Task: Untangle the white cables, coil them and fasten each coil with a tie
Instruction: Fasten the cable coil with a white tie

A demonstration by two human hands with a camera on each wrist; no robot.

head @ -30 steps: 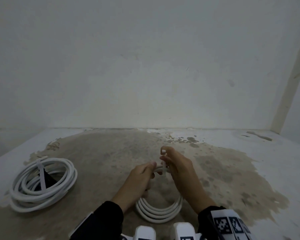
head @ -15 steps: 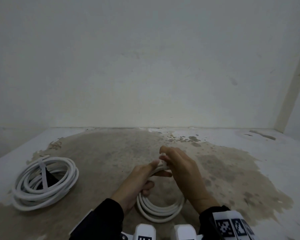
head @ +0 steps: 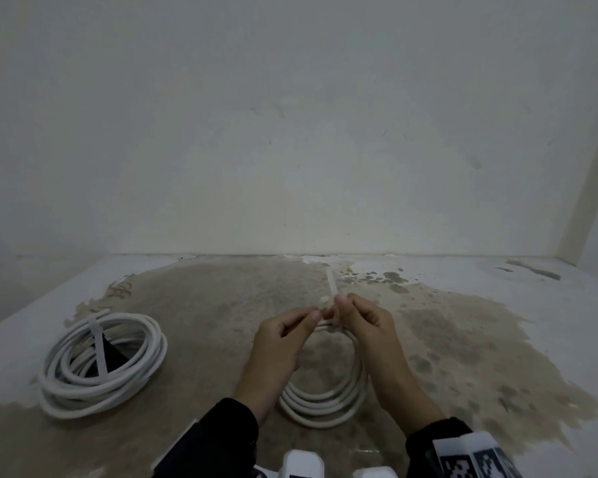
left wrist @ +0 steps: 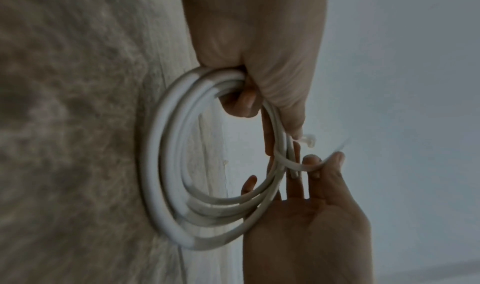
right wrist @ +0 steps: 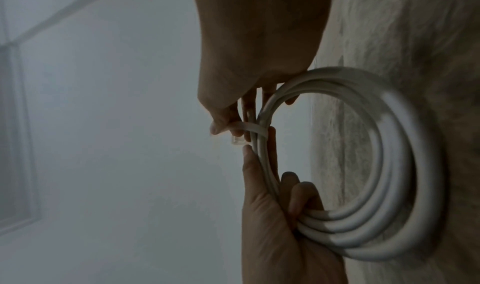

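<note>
A small white cable coil (head: 325,400) stands on its edge on the stained floor, its top lifted between both hands. My left hand (head: 313,317) grips the top strands, fingers curled round the coil (right wrist: 337,226). My right hand (head: 339,305) pinches a white tie (right wrist: 250,127) wrapped round the strands. The tie's clear head (left wrist: 307,140) sits by my left thumb, and its tail (head: 332,282) sticks up beyond the hands. A second, larger coil (head: 132,367) lies on the floor at the left with a tie (head: 97,350) across it.
The floor (head: 463,357) is white with a wide brown stain under the hands. A pale wall (head: 290,132) rises close behind, with a corner at the right. White devices with printed markers (head: 473,460) sit at my wrists at the bottom edge.
The hands have closed in on the coil's top. The tie, held upright in the right hand a second ago, now wraps the strands, its tail pointing up past the fingers.
</note>
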